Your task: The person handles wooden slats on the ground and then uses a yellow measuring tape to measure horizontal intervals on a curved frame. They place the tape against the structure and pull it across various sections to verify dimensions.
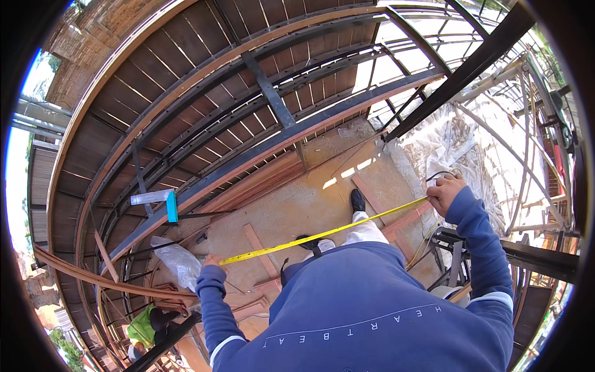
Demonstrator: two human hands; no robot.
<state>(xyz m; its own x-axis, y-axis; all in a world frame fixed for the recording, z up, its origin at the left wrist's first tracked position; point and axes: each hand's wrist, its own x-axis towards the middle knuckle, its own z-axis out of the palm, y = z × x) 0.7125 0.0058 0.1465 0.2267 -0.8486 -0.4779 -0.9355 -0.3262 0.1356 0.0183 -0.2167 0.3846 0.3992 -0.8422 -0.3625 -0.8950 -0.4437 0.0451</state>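
A yellow tape measure (322, 235) stretches taut across the view in front of my body. At its left end, my left hand (214, 261) is closed, gripping the blade. My right hand (447, 191) is closed around the other end, higher and to the right. A dark strap loop (444, 174) sticks out above the right fist; the tape's case is mostly hidden there. Below the blade lie reddish wooden boards (260, 248) on the floor.
Curved dark metal framing with wooden slats (180, 56) arches across the left and top. A teal-and-silver piece (171, 206) sits on a beam (204, 180). Clear plastic sheeting (446, 136) lies at right. A person in a bright green vest (142, 328) is at lower left.
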